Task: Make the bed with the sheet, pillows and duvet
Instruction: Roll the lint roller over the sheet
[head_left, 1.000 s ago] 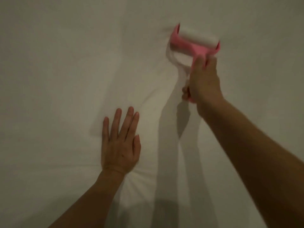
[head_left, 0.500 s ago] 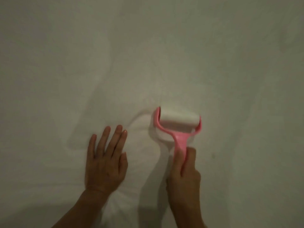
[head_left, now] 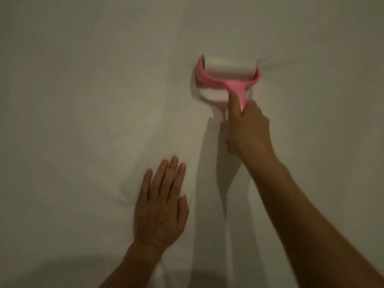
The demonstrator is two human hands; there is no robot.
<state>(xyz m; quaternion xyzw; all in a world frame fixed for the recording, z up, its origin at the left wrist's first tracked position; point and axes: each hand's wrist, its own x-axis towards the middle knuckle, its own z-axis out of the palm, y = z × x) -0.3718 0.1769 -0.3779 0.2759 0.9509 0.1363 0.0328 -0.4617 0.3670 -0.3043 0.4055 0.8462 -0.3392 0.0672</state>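
- Since half a second ago, your right hand (head_left: 248,129) has pushed the pink lint roller (head_left: 227,74) away from you, up the white sheet (head_left: 83,90); it was close beside your left hand (head_left: 161,206) then, and now sits well beyond it.
- Your right hand grips the roller's handle, fingers curled round it, thumb laid along the stem.
- Your left hand stays flat on the sheet, fingers straight and together, holding nothing.
- The sheet fills the whole view, with creases fanning out from your left hand and a fold ahead of the roller's right end.
- No bed edge shows; open sheet lies on every side of both hands.
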